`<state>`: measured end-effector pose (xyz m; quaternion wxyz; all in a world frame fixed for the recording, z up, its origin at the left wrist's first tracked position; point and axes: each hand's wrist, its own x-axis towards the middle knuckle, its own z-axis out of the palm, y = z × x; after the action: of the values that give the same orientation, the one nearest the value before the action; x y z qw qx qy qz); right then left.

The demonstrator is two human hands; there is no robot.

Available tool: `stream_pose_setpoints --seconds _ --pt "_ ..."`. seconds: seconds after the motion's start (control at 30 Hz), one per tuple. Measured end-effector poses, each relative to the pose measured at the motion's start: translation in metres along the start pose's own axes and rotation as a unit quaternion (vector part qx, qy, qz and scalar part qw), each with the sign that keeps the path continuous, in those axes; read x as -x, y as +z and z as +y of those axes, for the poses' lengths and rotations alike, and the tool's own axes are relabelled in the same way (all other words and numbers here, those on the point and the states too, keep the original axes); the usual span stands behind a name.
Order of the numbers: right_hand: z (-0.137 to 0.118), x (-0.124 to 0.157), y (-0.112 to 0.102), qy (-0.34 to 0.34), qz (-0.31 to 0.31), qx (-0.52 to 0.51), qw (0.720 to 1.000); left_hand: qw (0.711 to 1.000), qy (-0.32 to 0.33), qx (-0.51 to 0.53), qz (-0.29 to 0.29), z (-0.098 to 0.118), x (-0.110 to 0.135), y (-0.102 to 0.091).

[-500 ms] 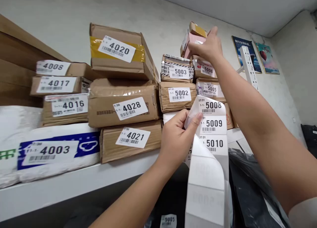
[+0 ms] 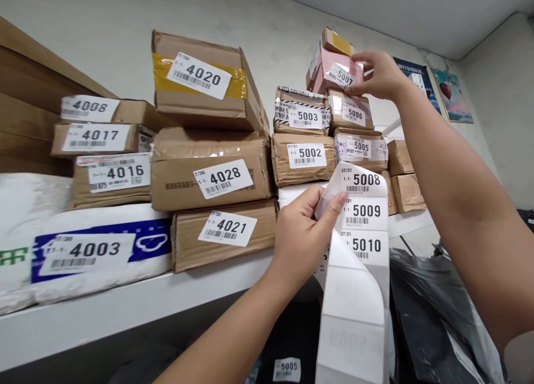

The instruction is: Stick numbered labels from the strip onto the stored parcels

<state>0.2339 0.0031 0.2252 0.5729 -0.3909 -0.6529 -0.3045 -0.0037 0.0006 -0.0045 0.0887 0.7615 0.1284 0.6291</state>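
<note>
Pinching a strip of printed labels (image 2: 364, 211) between thumb and curled fingers, the left hand (image 2: 301, 232) holds it up in front of the white shelf (image 2: 125, 311). The strip's top label, numbered 5008, bends over the thumb. Labels 5009 and 5010 follow below it, and the blank backing folds downward out of view.

The right hand (image 2: 377, 75) reaches high. Its fingers are drawn close together, gripping the right end of a pink parcel (image 2: 329, 72) that sits at the top of the right-hand stack. The fingertips are just beside the white label on the parcel's front. A small brown box (image 2: 336, 40) rests on top of the pink parcel, and the box numbered 5006 (image 2: 350, 112) lies directly under it.

Further down that stack are box 5005 (image 2: 361, 147), box 5003 (image 2: 300, 117) and box 5002 (image 2: 302, 157), packed touching one another. To the left stand larger cartons, 4020 (image 2: 200, 83) on 4028 (image 2: 208, 175) on 4021 (image 2: 225, 234). Beside those is a white sack marked 4003 (image 2: 83, 250).

Black bags (image 2: 425, 306) lie below the shelf at the lower right. Two posters (image 2: 453, 94) hang on the far wall behind the right forearm.
</note>
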Motion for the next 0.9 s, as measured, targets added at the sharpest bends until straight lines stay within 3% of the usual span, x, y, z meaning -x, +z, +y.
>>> stream_pose_setpoints --seconds 0.2,0.37,0.47,0.53,0.63,0.7,0.8,0.9 --pt "0.009 0.003 0.007 -0.093 0.028 0.02 0.995 1.0 0.007 -0.012 0.005 0.0 0.001 0.001" --pt "0.007 0.012 0.014 -0.058 0.061 -0.011 0.996 1.0 -0.008 0.005 0.001 0.001 0.0 0.001" --pt "-0.014 0.044 0.008 -0.024 0.077 -0.063 0.995 0.999 -0.022 0.026 0.003 0.003 0.0 0.0" --pt "-0.034 0.08 0.002 -0.01 0.045 -0.146 0.988 0.999 -0.028 0.034 0.016 0.003 -0.001 0.0" --pt "-0.06 0.14 -0.003 -0.029 -0.153 -0.281 0.947 0.998 -0.03 0.042 0.036 0.004 -0.001 0.002" --pt "-0.068 0.169 0.0 -0.016 -0.21 -0.314 0.926 0.997 -0.031 0.059 0.025 0.005 -0.003 0.005" --pt "-0.068 0.188 0.008 0.023 -0.194 -0.341 0.92 0.996 -0.02 0.085 0.009 0.01 -0.006 0.008" --pt "-0.06 0.188 0.011 0.059 -0.159 -0.365 0.916 0.996 -0.001 0.084 0.01 0.013 -0.009 0.009"
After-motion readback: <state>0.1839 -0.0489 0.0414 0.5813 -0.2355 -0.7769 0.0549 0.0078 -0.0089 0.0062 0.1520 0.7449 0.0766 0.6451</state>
